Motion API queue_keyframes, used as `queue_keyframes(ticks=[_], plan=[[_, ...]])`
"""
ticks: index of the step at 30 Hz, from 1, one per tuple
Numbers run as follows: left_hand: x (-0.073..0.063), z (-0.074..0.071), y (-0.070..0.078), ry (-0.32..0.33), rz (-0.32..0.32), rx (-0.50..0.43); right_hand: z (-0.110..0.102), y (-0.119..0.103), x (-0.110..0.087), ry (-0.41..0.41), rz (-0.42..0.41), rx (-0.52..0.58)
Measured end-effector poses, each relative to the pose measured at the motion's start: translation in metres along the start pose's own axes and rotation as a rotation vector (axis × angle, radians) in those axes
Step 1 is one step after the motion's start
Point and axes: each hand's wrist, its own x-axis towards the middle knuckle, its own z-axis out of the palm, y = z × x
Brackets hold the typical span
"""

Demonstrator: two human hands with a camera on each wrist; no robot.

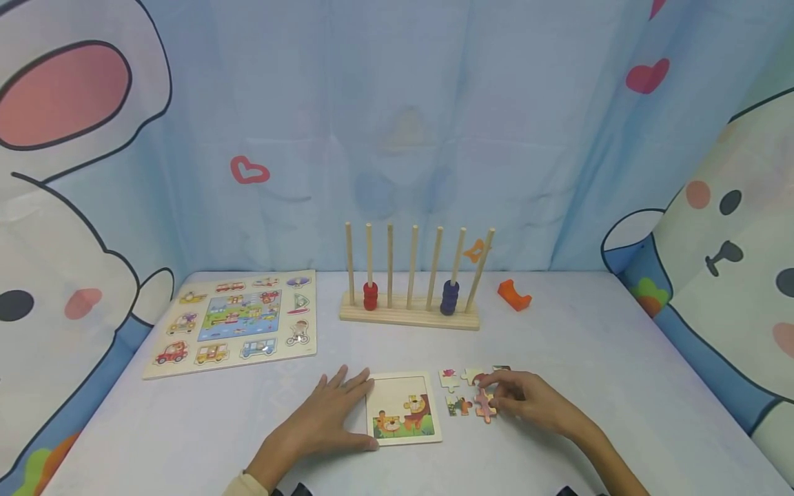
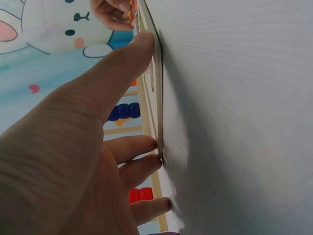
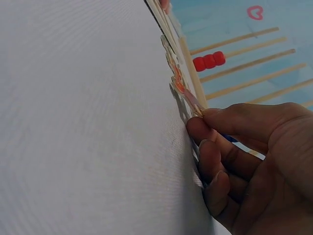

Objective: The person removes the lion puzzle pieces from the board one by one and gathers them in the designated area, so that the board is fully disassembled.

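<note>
My left hand lies spread along the left side of a small wooden puzzle tray, thumb and fingertips at its edge. In the left wrist view the thumb and two fingers touch the side of the tray. A few joined animal pieces fill the tray's lower part, and its upper part is bare wood. To the right of it, my right hand pinches a pinkish puzzle piece between thumb and index finger, low over the table. Around that piece lie several loose pieces, one partly hidden by the fingers.
A wooden peg stand with red beads and dark blue beads stands behind the tray. A larger vehicle puzzle board lies at the back left. An orange curved block sits right of the stand, before a printed curtain.
</note>
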Motion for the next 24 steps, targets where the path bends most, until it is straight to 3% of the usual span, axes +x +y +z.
queue_keyframes(ticks=[24], plan=[[-0.0001,-0.0020,0.0012,-0.004,0.012,-0.012,0.0018,-0.0047,0.0021,0.030,0.031,-0.042]])
